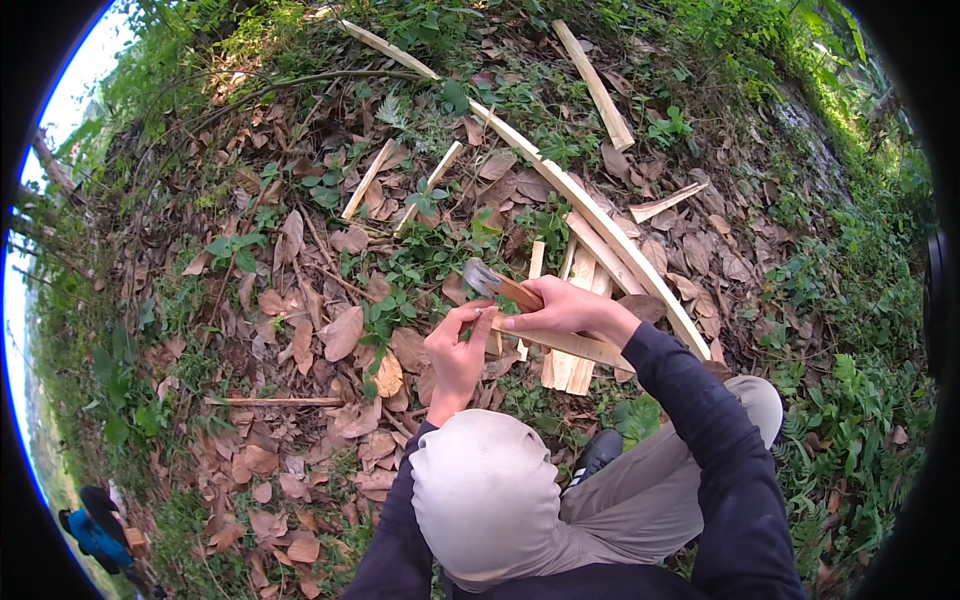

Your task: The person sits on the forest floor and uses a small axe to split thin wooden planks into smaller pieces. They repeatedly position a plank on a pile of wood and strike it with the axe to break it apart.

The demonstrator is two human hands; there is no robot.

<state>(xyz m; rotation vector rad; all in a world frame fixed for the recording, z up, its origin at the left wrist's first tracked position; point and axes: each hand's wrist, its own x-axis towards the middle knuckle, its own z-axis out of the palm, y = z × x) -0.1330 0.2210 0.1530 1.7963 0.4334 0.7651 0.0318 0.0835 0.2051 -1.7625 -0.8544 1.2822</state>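
while the left hand pinches closed, the right hand grips a tool slanting headfirst up-left.

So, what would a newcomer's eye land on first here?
Probably the long pale wooden strip arcing down the right of the hands. Next, near the centre, what looks like a hammer in the right hand, its head just above the left hand. Below them, a pale-trousered knee looms large.

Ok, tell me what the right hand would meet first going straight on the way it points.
Probably the left hand, which sits just to the left of the right hand, though depth is unclear.
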